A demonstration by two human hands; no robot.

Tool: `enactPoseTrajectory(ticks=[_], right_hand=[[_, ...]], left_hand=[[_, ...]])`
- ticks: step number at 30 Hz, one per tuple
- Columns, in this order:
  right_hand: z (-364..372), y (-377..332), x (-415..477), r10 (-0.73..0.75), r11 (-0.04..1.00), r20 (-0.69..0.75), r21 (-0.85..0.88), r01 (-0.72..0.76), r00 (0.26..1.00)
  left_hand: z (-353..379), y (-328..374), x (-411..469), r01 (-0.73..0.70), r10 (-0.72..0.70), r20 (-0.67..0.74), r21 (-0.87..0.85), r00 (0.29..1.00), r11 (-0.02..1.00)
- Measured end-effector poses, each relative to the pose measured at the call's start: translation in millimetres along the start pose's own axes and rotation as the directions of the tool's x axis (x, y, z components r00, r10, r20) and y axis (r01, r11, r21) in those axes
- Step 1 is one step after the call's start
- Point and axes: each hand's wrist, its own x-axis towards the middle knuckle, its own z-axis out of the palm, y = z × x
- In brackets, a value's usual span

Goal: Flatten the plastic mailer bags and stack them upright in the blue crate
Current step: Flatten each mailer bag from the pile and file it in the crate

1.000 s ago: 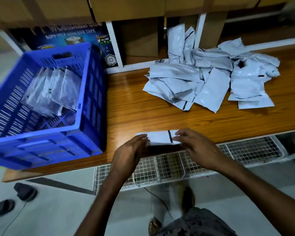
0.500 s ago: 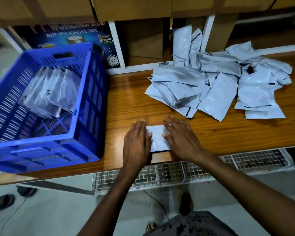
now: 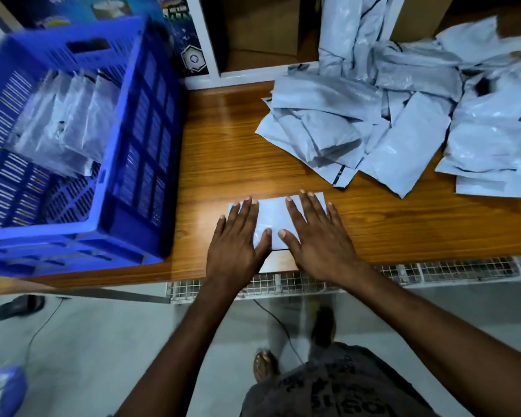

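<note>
The wooden desk (image 3: 229, 152) carries the blue crate (image 3: 139, 139) at its left end and a loose heap of grey mailers (image 3: 403, 115) toward its back right, and from here I see one mailer bag (image 3: 272, 215) lying flat at the front edge, long axis running along that edge. Both hands are spread wide, palms down, gripping nothing: my left hand (image 3: 235, 239) on its left half, my right hand (image 3: 316, 236) on its right. The crate lies to the left, so I judge the left hand the nearer carrier.
</note>
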Motion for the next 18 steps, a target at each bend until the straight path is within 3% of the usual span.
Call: enactPoseTrajectory(ticks=[5, 8, 10, 12, 15, 18], right_hand=[[-10, 10, -5, -0.004, 0.999, 0.070, -0.041, 0.007, 0.998], [-14, 8, -8, 0.034, 0.995, 0.053, -0.092, -0.029, 0.998], [-20, 7, -12, 0.019, 0.998, -0.011, -0.065, -0.019, 1.000], [-27, 3, -13, -0.104, 0.994, -0.020, -0.034, 0.103, 0.994], [-32, -6, 1, -0.256, 0.964, 0.099, -0.053, 0.262, 0.962], [-27, -10, 2, -0.246, 0.960, 0.195, -0.087, 0.267, 0.949]], left_hand=[[-11, -16, -9, 0.066, -0.066, 0.097, -0.003, 0.993, 0.998], [-19, -26, -16, 0.035, -0.030, 0.108, -0.045, 0.994, 0.998], [-24, -29, -25, 0.031, -0.026, 0.039, -0.129, 0.999, 0.991], [-27, -28, -36, 0.042, -0.056, -0.050, -0.242, 0.997, 0.969], [-34, -25, -47, 0.000, -0.048, -0.169, -0.274, 0.985, 0.962], [-48, -19, -51, -0.038, -0.027, -0.205, -0.306, 0.978, 0.951]])
